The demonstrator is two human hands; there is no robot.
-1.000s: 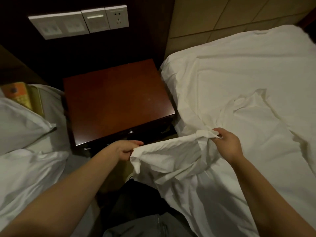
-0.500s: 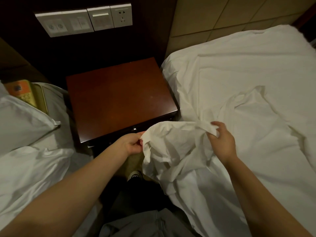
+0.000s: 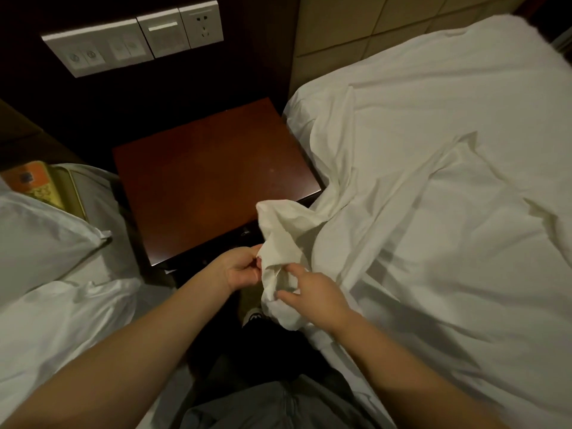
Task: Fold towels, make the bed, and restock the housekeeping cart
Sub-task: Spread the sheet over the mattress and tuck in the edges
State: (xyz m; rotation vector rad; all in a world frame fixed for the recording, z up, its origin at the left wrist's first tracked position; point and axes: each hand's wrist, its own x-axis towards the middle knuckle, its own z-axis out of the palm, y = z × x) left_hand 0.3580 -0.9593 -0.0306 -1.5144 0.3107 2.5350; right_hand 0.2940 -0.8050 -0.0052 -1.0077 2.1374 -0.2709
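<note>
A white bed sheet (image 3: 433, 187) lies crumpled over the bed on the right, its near left corner (image 3: 283, 230) bunched up and lifted off the mattress in front of the nightstand. My left hand (image 3: 240, 269) pinches that bunched corner at its left side. My right hand (image 3: 312, 294) sits just to the right of it, fingers curled into the same bunch of cloth from below. Both hands are close together, a few centimetres apart.
A dark wooden nightstand (image 3: 210, 178) stands between the two beds. A second bed with a white pillow (image 3: 40, 239) and an orange box (image 3: 34, 184) lies at the left. Wall switches and a socket (image 3: 136, 44) are above. My legs and a shoe (image 3: 253, 315) fill the narrow gap.
My hands held the sheet corner spread wide apart, then came together. The right hand moved left and down, and the corner is now gathered into a bunch between them.
</note>
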